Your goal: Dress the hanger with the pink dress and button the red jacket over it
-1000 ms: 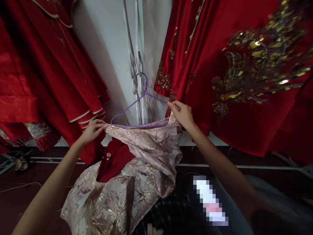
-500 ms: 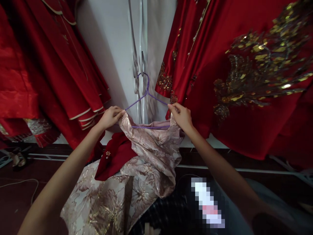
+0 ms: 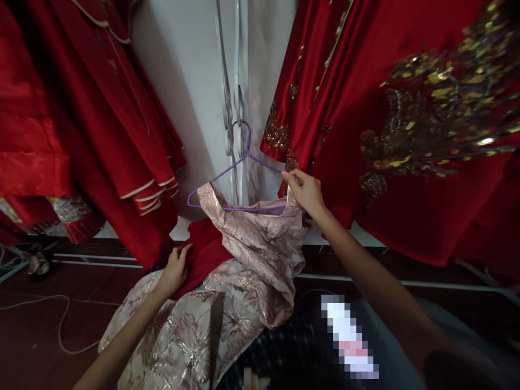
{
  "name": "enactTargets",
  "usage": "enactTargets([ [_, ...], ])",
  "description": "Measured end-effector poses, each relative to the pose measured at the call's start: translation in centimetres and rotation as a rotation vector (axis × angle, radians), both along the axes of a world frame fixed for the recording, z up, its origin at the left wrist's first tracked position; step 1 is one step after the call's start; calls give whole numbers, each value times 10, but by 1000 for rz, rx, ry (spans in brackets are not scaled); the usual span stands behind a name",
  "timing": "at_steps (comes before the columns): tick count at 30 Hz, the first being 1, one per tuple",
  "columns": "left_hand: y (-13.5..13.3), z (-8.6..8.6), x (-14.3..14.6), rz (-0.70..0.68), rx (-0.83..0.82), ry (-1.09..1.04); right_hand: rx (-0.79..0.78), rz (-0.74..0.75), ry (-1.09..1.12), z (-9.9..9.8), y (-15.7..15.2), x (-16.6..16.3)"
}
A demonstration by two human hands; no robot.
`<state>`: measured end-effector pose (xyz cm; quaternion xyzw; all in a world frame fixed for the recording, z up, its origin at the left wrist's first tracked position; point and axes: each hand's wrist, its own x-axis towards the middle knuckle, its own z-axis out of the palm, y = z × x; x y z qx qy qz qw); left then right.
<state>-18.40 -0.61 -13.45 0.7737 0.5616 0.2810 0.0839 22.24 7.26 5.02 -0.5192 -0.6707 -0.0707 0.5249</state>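
Observation:
A pink-and-cream brocade dress [image 3: 260, 238] with gold flower patterns hangs by its shoulder straps on a purple wire hanger [image 3: 227, 172]. The hanger's hook is up against metal strips on the wall. My right hand [image 3: 305, 192] pinches the right strap against the hanger's arm. Lower on the left, my left hand [image 3: 175, 268] has its fingers closed on the edge of a dark red cloth piece [image 3: 209, 252], which lies against the dress. The dress's skirt spreads down toward me, over dark checked fabric.
Red garments [image 3: 93, 108] with pale piping hang at the left. At the right hangs a red gown [image 3: 406, 216] with gold sequins [image 3: 439, 108]. Low metal rails [image 3: 365, 280] run behind. Shoes [image 3: 37, 264] and a thin cable [image 3: 60, 325] are on the floor at left.
My left hand has let go of the left strap and moved down to the red cloth, covering part of it. The strap stays on the hanger. My right hand keeps its hold.

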Motion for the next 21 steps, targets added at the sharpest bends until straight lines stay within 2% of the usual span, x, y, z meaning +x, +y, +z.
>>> enactTargets([
  [3, 7, 14, -19, -112, -129, -72, -14, 2, 7, 1, -1, 0],
  [6, 21, 42, -33, -150, -221, -174, -52, 21, 17, 1, -1, 0],
  [9, 44, 77, -34, -21, -105, -289, -80, 49, 28, 2, 0, 0],
  [12, 79, 114, -24, 162, 55, -422, -75, 58, 28, 4, 0, 2],
  [14, 103, 140, -10, 236, 130, -501, -63, 40, 26, 5, -2, 2],
  [16, 122, 167, 12, 252, 174, -522, -65, 19, 20, 7, -6, 0],
  [18, 129, 191, 44, 186, 241, -502, -86, 7, 9, 7, -11, -3],
  [21, 121, 215, 101, 52, 321, -458, -107, -13, 0, 4, -18, -8],
])
